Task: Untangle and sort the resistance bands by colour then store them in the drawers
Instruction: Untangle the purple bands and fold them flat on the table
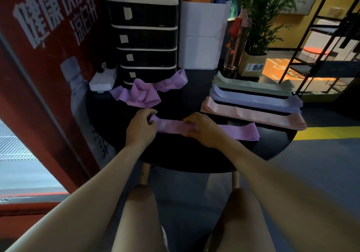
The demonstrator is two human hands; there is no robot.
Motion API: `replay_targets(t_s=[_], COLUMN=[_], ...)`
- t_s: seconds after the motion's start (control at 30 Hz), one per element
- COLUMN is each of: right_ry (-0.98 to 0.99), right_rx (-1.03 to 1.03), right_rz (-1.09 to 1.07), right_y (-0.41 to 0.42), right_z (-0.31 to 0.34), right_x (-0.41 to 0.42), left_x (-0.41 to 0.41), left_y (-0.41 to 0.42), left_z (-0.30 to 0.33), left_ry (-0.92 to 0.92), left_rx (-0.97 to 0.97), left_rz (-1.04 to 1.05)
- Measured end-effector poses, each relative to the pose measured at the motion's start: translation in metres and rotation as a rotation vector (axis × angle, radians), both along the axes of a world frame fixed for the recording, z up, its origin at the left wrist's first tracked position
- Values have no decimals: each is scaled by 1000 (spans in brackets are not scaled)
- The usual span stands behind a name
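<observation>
A purple resistance band (237, 132) lies flat across the near part of the round black table (175, 162). My left hand (141, 128) pinches its left end, fingers curled round it. My right hand (200, 130) presses down on its middle. A tangle of purple bands (144, 93) lies behind my hands, in front of the black drawer unit (146, 37), whose drawers are closed. On the right sit three flat stacks: green bands (253, 85) at the back, lilac-blue bands (259, 100) in the middle, pink bands (257, 116) nearest.
A white power strip (103, 80) sits left of the drawers. A white box (202, 35), a pink bottle (235, 45) and a potted plant (259, 37) stand at the back. A red poster wall (39, 57) runs along the left. My knees show below the table.
</observation>
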State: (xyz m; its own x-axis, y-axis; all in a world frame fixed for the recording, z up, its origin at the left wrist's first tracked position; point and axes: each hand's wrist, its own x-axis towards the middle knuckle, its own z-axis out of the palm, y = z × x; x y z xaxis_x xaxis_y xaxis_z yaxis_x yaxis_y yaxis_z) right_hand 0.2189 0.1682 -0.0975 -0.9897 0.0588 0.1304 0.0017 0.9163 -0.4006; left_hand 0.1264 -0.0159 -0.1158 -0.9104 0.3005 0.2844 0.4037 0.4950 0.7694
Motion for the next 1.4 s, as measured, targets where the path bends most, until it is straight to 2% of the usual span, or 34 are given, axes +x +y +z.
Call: replay_targets(t_s=[0.47, 0.63, 0.87, 1.0, 1.13, 1.27, 1.4], right_ry=[-13, 43, 29, 31, -63, 49, 126], right_rx=[14, -88, -102, -53, 47, -116, -229], right_rz=[23, -1, 31, 42, 42, -21, -20], right_y=[-2, -10, -23, -27, -28, -27, -22], right_z=[18, 39, 43, 41, 28, 28, 50], right_x=[-8, -36, -84, -111, -142, -158, -179], left_x=[0, -15, -54, -78, -93, -105, -122], left_y=[0, 2, -8, -15, -15, -13, -6], left_z=[1, 20, 35, 31, 35, 35, 45], left_ry=[-28, -8, 0, -1, -50, -25, -46], left_rx=[57, 69, 35, 9, -2, -84, -23], left_rz=[-30, -16, 48, 54, 13, -70, -85])
